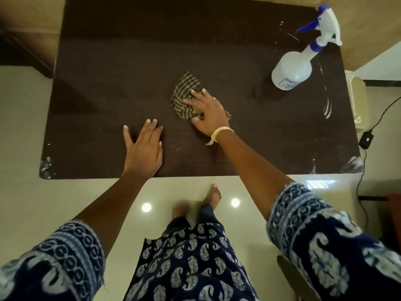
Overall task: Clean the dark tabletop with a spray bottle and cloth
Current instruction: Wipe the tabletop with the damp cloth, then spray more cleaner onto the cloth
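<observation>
Nearest me, my left hand lay flat and open on the dark tabletop while my right hand pressed spread fingers on the striped cloth.

Under the right hand's fingers lies a cloth striped olive and dark, on a dark brown bench. The spray bottle is translucent white with a blue-and-white trigger head. Both sleeves are navy with a white paisley print.

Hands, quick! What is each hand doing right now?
Left hand: open, resting flat on the dark tabletop, holding nothing.
Right hand: open, fingers pressing the striped cloth onto the tabletop.
</observation>
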`<state>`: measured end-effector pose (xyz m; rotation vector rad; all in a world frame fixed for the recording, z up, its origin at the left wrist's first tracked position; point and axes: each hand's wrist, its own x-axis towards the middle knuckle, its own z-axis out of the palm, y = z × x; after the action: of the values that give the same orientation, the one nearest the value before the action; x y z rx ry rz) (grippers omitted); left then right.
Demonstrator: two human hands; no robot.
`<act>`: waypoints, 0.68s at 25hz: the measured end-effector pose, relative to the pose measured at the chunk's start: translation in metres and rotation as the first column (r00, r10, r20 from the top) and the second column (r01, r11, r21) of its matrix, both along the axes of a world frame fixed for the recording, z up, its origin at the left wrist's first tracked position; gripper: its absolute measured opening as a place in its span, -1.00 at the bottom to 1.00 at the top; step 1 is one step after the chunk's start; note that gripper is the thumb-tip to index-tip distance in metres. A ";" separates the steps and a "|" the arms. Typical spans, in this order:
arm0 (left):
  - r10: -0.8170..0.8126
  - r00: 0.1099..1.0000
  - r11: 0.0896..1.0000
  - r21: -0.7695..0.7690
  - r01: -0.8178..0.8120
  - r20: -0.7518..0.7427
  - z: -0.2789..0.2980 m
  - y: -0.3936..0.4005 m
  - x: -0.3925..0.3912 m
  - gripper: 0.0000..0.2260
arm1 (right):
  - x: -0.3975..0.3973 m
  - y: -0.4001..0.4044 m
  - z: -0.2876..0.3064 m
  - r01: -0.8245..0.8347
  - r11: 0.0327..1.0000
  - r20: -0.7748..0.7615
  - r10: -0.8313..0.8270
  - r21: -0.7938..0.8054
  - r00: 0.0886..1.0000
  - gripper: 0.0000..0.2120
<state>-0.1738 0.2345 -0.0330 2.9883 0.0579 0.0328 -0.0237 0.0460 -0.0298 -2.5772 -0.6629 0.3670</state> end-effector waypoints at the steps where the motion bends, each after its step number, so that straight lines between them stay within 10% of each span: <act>1: -0.004 1.000 1.000 0.009 0.004 -0.004 0.000 -0.002 -0.005 -0.62 | -0.015 -0.006 0.001 -0.016 0.999 -0.030 0.017 0.046 0.999 -0.43; 11: -0.062 0.985 0.998 0.012 0.065 -0.159 0.024 -0.071 -0.028 -0.60 | -0.130 -0.070 0.017 0.048 0.975 -0.256 0.009 0.215 0.967 -0.66; 17: -0.136 0.991 0.983 -0.128 0.134 -0.004 0.026 -0.128 -0.046 -0.77 | -0.140 -0.125 0.041 0.381 0.860 -0.549 -0.148 0.339 0.823 -0.67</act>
<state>-0.2201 0.1070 -0.0069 2.8568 -0.1365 -0.0060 -0.1641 -0.0791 0.0110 -1.9761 -0.1463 0.6825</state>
